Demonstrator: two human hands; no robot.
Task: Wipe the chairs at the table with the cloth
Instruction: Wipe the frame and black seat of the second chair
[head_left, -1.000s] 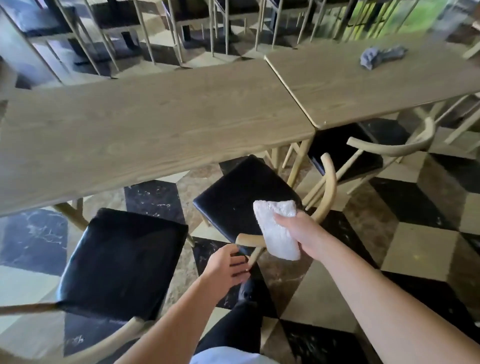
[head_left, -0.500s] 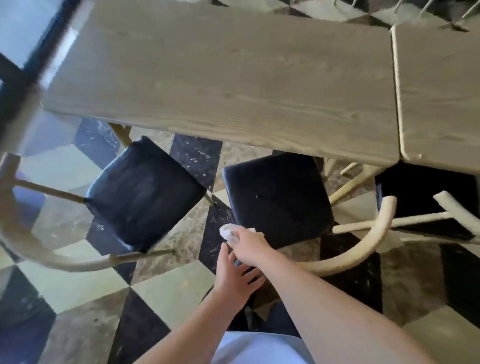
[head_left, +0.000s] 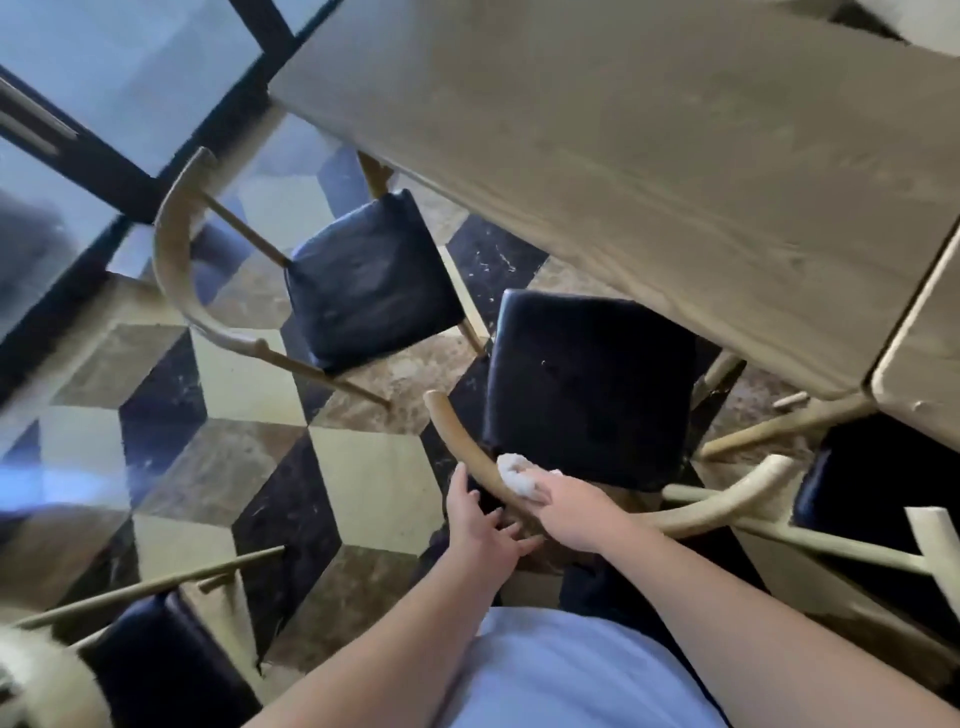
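On the backrest (head_left: 470, 462), right hand (head_left: 569, 512) now presses cloth (head_left: 515, 475) (left hand (head_left: 480, 527) grips rail).

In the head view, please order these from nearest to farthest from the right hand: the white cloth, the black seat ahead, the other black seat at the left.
1. white cloth, under the right hand on the backrest.
2. black seat ahead, just beyond the hand, partly under the table.
3. other black seat, farther left.
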